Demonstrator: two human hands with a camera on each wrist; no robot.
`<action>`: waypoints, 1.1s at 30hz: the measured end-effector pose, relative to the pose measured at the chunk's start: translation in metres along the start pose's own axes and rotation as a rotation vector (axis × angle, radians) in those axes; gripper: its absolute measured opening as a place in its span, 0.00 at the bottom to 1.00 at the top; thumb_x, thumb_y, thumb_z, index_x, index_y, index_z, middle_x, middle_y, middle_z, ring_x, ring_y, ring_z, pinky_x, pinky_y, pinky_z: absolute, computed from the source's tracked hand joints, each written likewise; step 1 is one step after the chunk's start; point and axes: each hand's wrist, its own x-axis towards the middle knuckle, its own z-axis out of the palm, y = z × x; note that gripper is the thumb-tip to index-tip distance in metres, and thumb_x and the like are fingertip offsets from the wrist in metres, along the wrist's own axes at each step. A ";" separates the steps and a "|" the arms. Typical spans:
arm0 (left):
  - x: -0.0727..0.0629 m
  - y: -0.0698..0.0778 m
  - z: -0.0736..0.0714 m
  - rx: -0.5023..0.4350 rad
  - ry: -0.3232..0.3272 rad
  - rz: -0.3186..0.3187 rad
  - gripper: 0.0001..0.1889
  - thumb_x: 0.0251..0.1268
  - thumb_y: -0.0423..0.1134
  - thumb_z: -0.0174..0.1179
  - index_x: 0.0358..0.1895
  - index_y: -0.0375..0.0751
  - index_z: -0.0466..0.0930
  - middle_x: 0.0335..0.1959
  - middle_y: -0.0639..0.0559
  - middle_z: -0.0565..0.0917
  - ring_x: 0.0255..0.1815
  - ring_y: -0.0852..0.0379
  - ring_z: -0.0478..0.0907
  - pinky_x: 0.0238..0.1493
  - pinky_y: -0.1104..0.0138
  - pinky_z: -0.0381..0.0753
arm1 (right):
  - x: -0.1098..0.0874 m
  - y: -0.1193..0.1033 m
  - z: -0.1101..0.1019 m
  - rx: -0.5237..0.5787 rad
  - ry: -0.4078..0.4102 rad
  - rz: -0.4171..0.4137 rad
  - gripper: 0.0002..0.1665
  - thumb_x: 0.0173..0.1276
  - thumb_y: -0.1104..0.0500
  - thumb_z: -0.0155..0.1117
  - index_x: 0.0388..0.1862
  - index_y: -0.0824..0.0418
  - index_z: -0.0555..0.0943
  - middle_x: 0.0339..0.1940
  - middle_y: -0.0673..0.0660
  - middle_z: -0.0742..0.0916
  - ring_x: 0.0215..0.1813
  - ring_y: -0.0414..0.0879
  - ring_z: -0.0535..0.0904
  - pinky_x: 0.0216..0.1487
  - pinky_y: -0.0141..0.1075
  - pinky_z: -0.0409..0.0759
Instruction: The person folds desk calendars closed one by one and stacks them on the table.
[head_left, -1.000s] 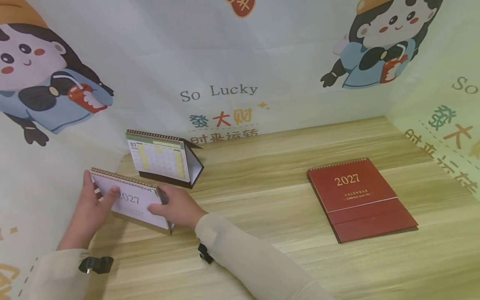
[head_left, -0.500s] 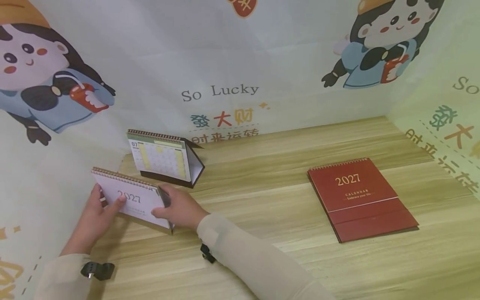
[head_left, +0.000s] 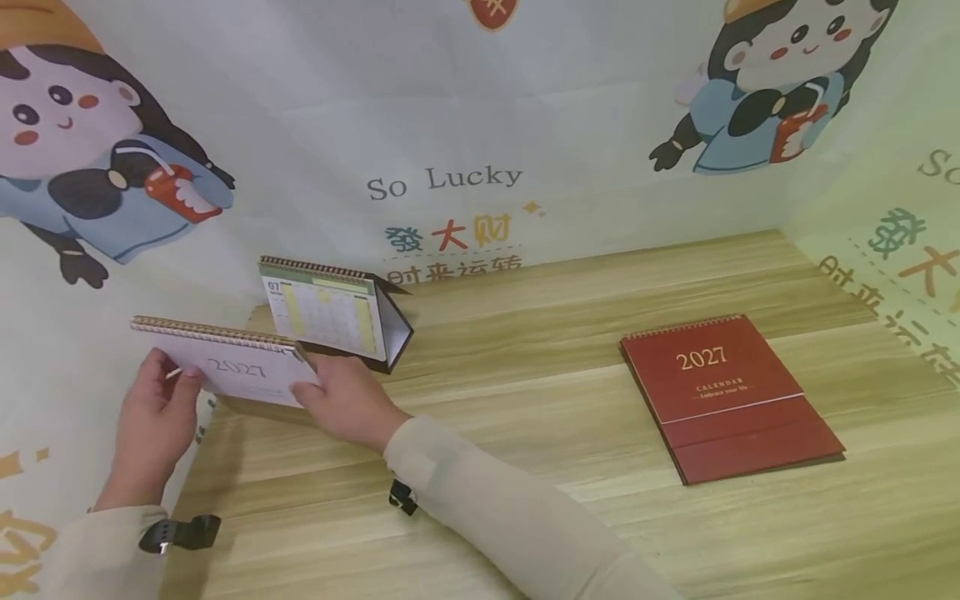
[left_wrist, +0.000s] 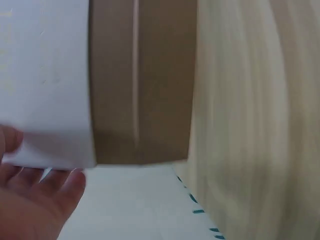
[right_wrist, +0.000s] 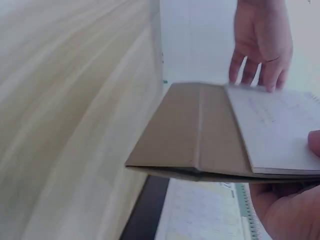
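Observation:
A white 2027 desk calendar (head_left: 236, 367) with a gold spiral along its top is held up in front of the person. My left hand (head_left: 153, 417) pinches its left edge, thumb on the front page and fingers behind. At the right edge, my right hand (head_left: 356, 400) grips it with the thumb on the cover. Its brown cardboard base (left_wrist: 142, 85) shows below the white page in the left wrist view, raised off the table. Seen from the right wrist, the base (right_wrist: 195, 130) is folded, and the left hand (right_wrist: 262, 45) is at the far edge.
A green-topped desk calendar (head_left: 326, 312) stands as a tent close behind the held one. On the right, a red 2027 calendar (head_left: 727, 400) lies on the wooden table (head_left: 510, 375). Printed cloth (head_left: 585, 167) walls the table's back and sides.
The white calendar has moved left and slightly up, held by both hands, and its lower edge has tipped. My left thumb has slid toward its left edge. The other calendars have stayed put.

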 end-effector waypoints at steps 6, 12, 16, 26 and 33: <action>-0.003 0.008 -0.003 -0.078 0.093 -0.022 0.20 0.77 0.35 0.48 0.67 0.33 0.62 0.52 0.53 0.73 0.49 0.67 0.74 0.46 0.81 0.75 | -0.004 -0.005 -0.014 0.131 0.030 0.064 0.23 0.78 0.53 0.55 0.69 0.53 0.72 0.54 0.47 0.86 0.46 0.31 0.80 0.48 0.27 0.76; -0.017 0.025 0.013 -0.106 0.043 0.036 0.21 0.77 0.34 0.51 0.66 0.29 0.61 0.49 0.54 0.72 0.43 0.71 0.72 0.37 0.83 0.74 | -0.013 0.009 -0.040 0.161 0.094 0.108 0.28 0.75 0.56 0.60 0.71 0.60 0.68 0.51 0.55 0.86 0.42 0.38 0.80 0.47 0.31 0.79; -0.027 0.044 0.034 -0.151 -0.029 0.070 0.22 0.77 0.34 0.51 0.66 0.26 0.60 0.54 0.41 0.73 0.43 0.72 0.73 0.39 0.82 0.75 | -0.025 0.025 -0.070 0.143 0.106 0.148 0.32 0.73 0.57 0.61 0.73 0.62 0.65 0.56 0.60 0.84 0.49 0.43 0.82 0.52 0.35 0.80; -0.033 0.094 0.101 -0.231 -0.275 0.069 0.19 0.76 0.34 0.53 0.61 0.25 0.62 0.50 0.34 0.76 0.38 0.60 0.79 0.34 0.73 0.80 | -0.066 0.079 -0.146 0.115 0.112 0.279 0.31 0.71 0.58 0.62 0.70 0.65 0.68 0.54 0.61 0.84 0.51 0.50 0.81 0.55 0.44 0.79; -0.036 0.115 0.143 -0.205 -0.391 -0.017 0.20 0.75 0.38 0.54 0.60 0.26 0.64 0.51 0.33 0.76 0.36 0.51 0.80 0.30 0.66 0.79 | -0.091 0.106 -0.177 0.010 0.083 0.365 0.30 0.72 0.58 0.61 0.69 0.66 0.68 0.56 0.63 0.82 0.54 0.53 0.80 0.60 0.48 0.75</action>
